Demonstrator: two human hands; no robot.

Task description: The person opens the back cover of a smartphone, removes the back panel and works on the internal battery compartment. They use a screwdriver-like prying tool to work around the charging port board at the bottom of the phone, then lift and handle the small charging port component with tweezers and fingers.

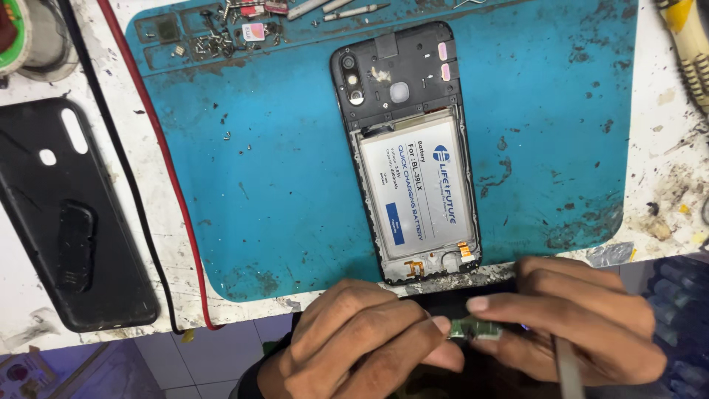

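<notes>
An opened black phone (402, 81) lies back-up on a blue work mat (281, 192), its white battery (415, 188) exposed. Below the mat's near edge, my left hand (354, 343) and my right hand (583, 325) meet over a small green circuit board (473, 330), each pinching one end of it. My right hand also has a thin metal tool (569, 373) running down out of its grip. Both hands are just below the phone's bottom end, apart from it.
A black phone back cover (66, 222) lies at the left on the white table. Red and black cables (159, 170) cross beside it. Several small screws and parts (221, 37) sit in the mat's top trays. A solder spool (22, 37) is at the top left.
</notes>
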